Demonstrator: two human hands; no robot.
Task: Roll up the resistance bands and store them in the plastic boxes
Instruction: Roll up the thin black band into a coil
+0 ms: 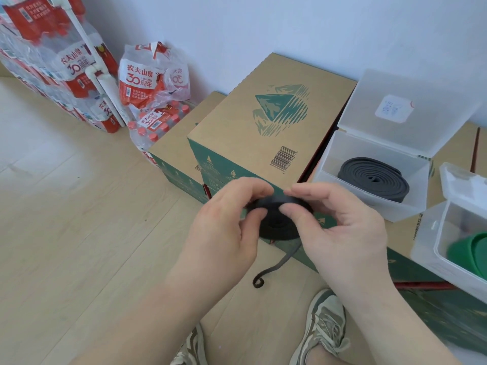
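Note:
A black resistance band (278, 227) is partly rolled into a coil between my hands, in front of the cardboard boxes. My left hand (224, 227) grips the coil from the left, thumb on its face. From the right, my right hand (340, 227) pinches the coil with thumb and fingers. The band's loose tail (274, 267) hangs down and curls at its end. An open clear plastic box (369, 204) at the right holds a rolled dark grey band (374, 177). A second open plastic box (432, 259) at the far right holds a green band (469, 251).
Both plastic boxes stand on low cardboard boxes at the right. A taller cardboard box (263, 114) with a green mountain print stands behind my hands. Packs of bottled water (152, 83) lean by the wall at the left. My shoes (324, 327) are on the wooden floor below.

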